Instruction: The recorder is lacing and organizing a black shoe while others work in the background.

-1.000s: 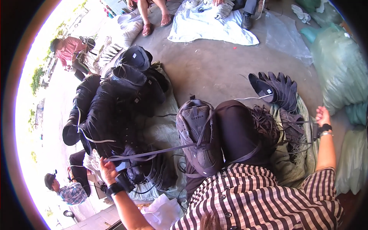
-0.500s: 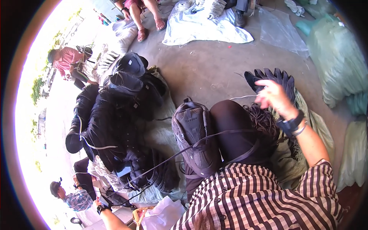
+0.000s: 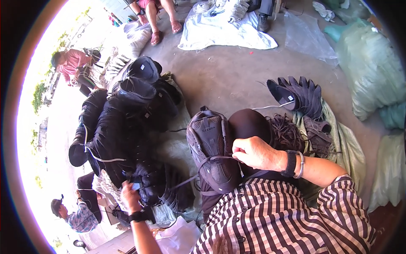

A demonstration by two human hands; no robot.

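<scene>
A dark grey shoe upper [image 3: 213, 133] with mesh panels lies across my left thigh, its heel end away from me. A flat dark lace [image 3: 211, 159] crosses over it and runs down to the left. My right hand [image 3: 258, 153] is just right of the upper, closed in a pinch on the lace. At the lower left, beside a heap of black uppers, my left hand [image 3: 132, 197] is curled and blurred. What its fingers hold cannot be made out. My dark-clothed right knee [image 3: 250, 125] stands beside the upper.
A tall heap of black shoe uppers [image 3: 122, 131] stands at left. Nested uppers [image 3: 296, 95] and a bundle of dark laces [image 3: 285, 131] lie at right. Large greenish plastic sacks [image 3: 370, 72] line the right side. Other people sit at the far side and at left.
My right hand has swung down from beside the nested uppers at right to the lace on the upper, closing on it. My left hand has risen toward the black heap.
</scene>
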